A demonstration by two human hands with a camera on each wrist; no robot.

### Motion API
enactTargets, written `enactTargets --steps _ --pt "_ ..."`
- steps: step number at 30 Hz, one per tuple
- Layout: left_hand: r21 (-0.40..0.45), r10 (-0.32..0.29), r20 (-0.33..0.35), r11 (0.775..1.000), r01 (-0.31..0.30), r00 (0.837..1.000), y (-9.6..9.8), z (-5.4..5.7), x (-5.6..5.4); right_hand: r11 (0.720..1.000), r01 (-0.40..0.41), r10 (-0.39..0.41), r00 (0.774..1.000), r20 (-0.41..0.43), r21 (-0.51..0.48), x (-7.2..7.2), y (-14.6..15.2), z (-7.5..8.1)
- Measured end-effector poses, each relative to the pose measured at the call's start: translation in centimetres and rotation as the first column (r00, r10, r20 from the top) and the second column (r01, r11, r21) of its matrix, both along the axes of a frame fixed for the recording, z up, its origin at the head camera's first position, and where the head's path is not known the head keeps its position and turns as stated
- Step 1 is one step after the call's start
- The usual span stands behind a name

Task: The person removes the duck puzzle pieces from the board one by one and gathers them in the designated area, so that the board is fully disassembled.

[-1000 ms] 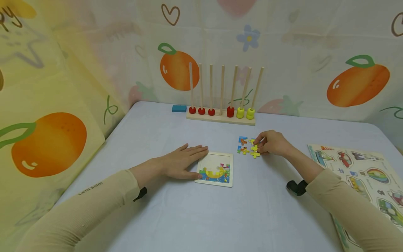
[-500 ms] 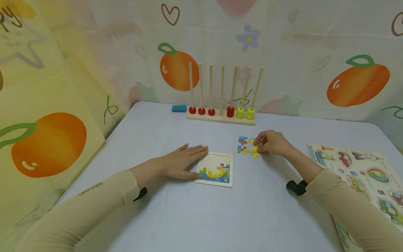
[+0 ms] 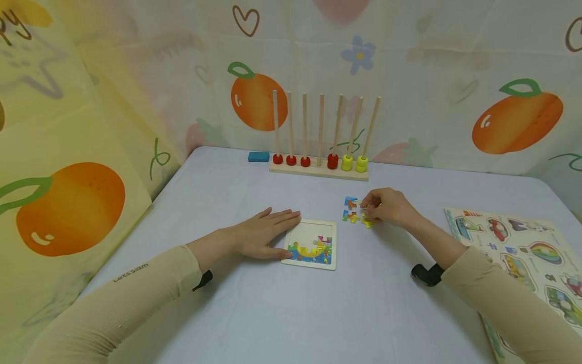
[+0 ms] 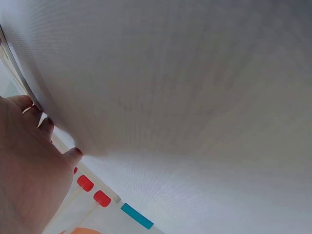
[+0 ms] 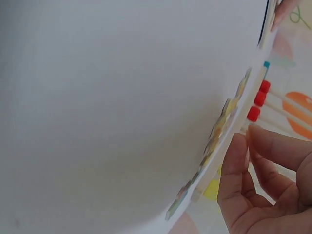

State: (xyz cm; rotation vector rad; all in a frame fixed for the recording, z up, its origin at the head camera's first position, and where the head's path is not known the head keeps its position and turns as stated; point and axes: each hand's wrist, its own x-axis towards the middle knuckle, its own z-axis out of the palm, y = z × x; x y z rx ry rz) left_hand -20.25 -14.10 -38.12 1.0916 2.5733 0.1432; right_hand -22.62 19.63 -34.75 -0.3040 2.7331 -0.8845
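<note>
My left hand (image 3: 265, 235) lies flat with fingers spread at the left edge of a small wooden puzzle tray (image 3: 335, 247), its thumb and fingertips resting on the frame. Joined colourful pieces (image 3: 311, 251) fill the tray's lower part, and its upper part shows bare wood. To the right, my right hand (image 3: 388, 206) pinches with thumb and fingertips at a yellow puzzle piece, mostly hidden by the fingers. Loose blue-and-orange pieces (image 3: 349, 217) and a yellow piece (image 3: 367, 222) lie beside it. In the right wrist view, thumb and index fingertips (image 5: 251, 130) meet just above the row of pieces (image 5: 214, 139).
A wooden bead rack (image 3: 318, 172) with upright rods and red and yellow beads stands at the back. Left of it lies a blue block (image 3: 258, 157). A large picture board (image 3: 509, 242) lies along the right side, partly under the right forearm.
My right hand has shifted slightly to the left over the loose pieces and now covers more of the yellow ones. The left hand and the tray have stayed in place.
</note>
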Motion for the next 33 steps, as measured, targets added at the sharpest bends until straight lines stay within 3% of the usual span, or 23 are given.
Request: enactTargets --steps 13,33 --pt "0.004 0.004 0.001 1.000 -0.004 1.000 0.0 0.0 0.1 0.990 -0.097 0.098 0.995 0.002 -0.102 1.4 -2.8 -0.2" --pt "0.005 0.006 0.010 1.000 -0.006 1.000 0.0 0.2 0.1 0.967 -0.222 0.224 0.975 0.000 -0.122 2.8 -5.3 -0.7"
